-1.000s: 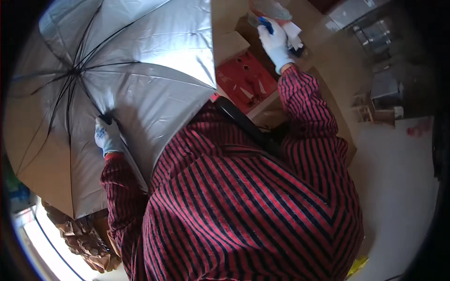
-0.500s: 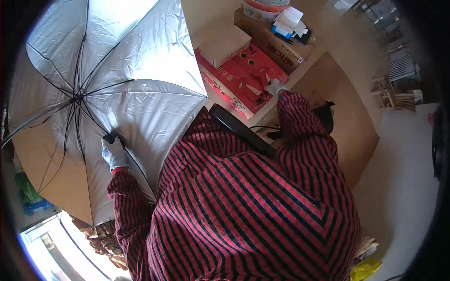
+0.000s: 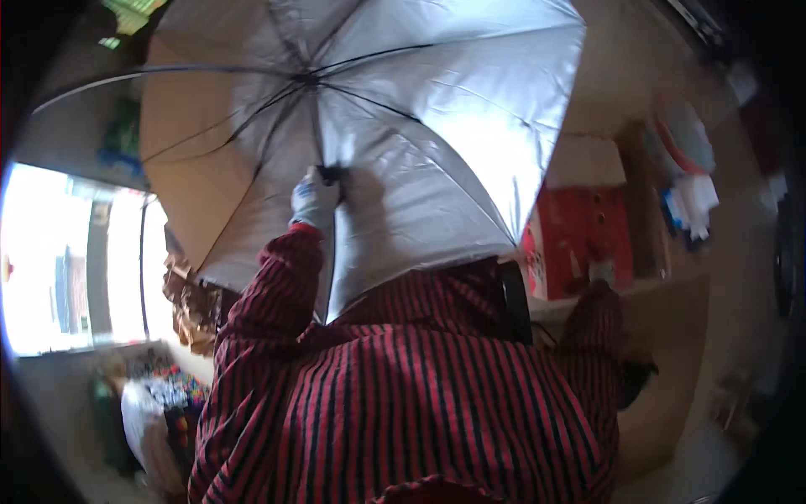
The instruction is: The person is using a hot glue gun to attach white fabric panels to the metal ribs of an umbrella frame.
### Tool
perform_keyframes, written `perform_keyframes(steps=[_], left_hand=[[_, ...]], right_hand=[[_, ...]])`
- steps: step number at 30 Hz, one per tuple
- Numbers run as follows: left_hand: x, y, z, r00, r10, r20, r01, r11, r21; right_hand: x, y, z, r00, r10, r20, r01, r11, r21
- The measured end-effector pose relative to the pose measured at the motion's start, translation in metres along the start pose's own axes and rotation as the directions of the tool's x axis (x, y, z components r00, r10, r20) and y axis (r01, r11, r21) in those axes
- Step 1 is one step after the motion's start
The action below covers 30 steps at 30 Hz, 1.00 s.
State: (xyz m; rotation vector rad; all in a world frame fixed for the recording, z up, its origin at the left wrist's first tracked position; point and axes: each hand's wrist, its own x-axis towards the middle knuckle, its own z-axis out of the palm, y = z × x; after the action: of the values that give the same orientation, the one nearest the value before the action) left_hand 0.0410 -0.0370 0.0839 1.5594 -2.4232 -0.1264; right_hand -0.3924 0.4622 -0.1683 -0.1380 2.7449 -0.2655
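A large open umbrella (image 3: 403, 160) spreads in front of me, its silvery underside and dark ribs showing. My left hand (image 3: 316, 200), in a pale work glove, is closed on the umbrella at one of its ribs, beside a small black piece (image 3: 336, 174) that I cannot make out further. The umbrella's shaft (image 3: 84, 88) runs off to the left from the hub. To the right, my gloved right hand (image 3: 602, 273) is at the near edge of a red cardboard box (image 3: 579, 231). Blur hides its fingers and whatever they may hold.
A plain carton (image 3: 588, 160) sits on the far part of the red box. Beyond it are a round tub (image 3: 684, 134) and a small white-and-blue box (image 3: 693, 202). Crumpled brown paper (image 3: 191, 307) lies left, near a bright window (image 3: 63, 260). Flat cardboard (image 3: 663, 336) lies right.
The view has swung left, so the umbrella and boxes sit farther right in it. My left hand keeps its hold at the rib; my right hand stays by the red box.
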Motion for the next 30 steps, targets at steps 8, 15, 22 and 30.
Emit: perform_keyframes(steps=[8,15,22,30], left_hand=[[0.001,-0.007,-0.008,0.998,-0.044,0.038,0.041,0.997,0.067],[0.01,-0.007,-0.003,0.996,-0.051,0.069,0.052,0.999,-0.014],[0.009,-0.019,0.0,0.998,0.005,0.06,-0.001,0.998,-0.064],[0.014,-0.011,-0.001,0.998,0.05,0.026,-0.045,0.984,-0.171]], right_hand=[[0.012,-0.035,-0.016,0.993,0.116,0.026,-0.113,0.989,-0.099],[-0.009,-0.089,-0.08,0.949,0.252,-0.188,0.167,0.104,0.98],[-0.213,-0.298,-0.271,0.509,-0.272,-0.816,0.694,-0.431,0.577],[-0.324,-0.48,-0.121,0.463,-0.836,-0.295,0.253,-0.195,0.948]])
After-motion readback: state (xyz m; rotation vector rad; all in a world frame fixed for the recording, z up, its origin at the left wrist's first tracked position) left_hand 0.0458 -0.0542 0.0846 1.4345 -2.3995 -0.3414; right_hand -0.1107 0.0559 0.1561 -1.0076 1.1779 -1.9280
